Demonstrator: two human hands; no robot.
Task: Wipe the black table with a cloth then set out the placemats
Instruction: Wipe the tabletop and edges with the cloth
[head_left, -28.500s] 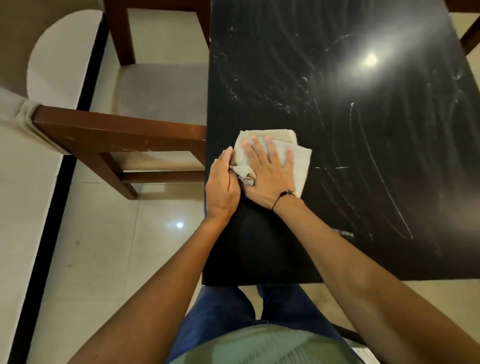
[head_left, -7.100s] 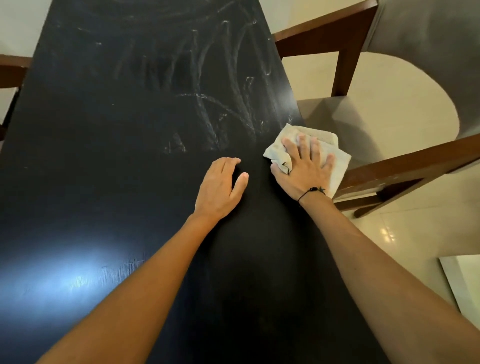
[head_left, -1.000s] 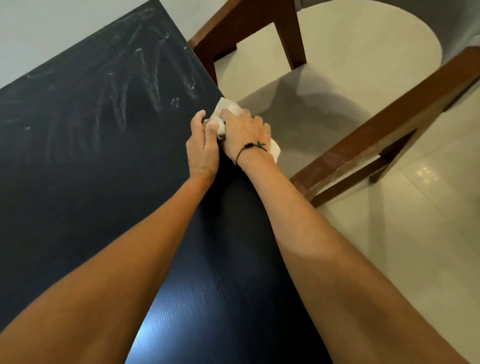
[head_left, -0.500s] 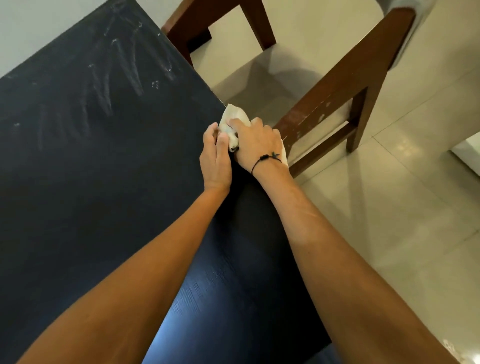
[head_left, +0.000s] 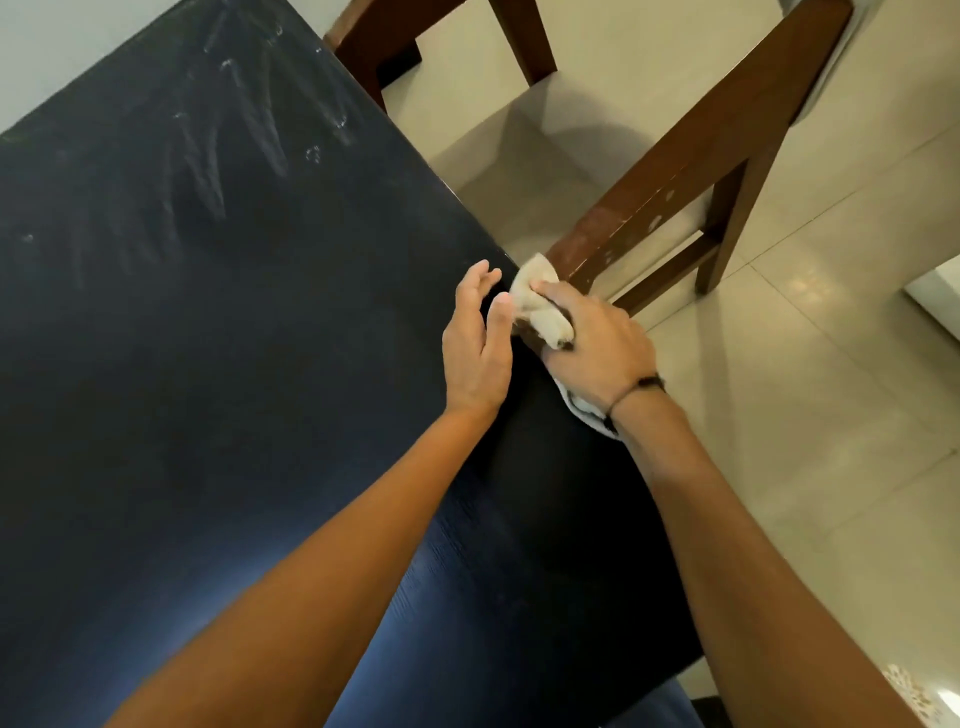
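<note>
Black table edge: right hand grips cloth lengthwise; left hand open.

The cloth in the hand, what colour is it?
The crumpled fabric cloth is cream-white, shown in the head view.

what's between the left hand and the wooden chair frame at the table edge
In the head view, the cloth, bunched in the right hand, lies between the left hand and the chair frame, at the black table edge.
</note>
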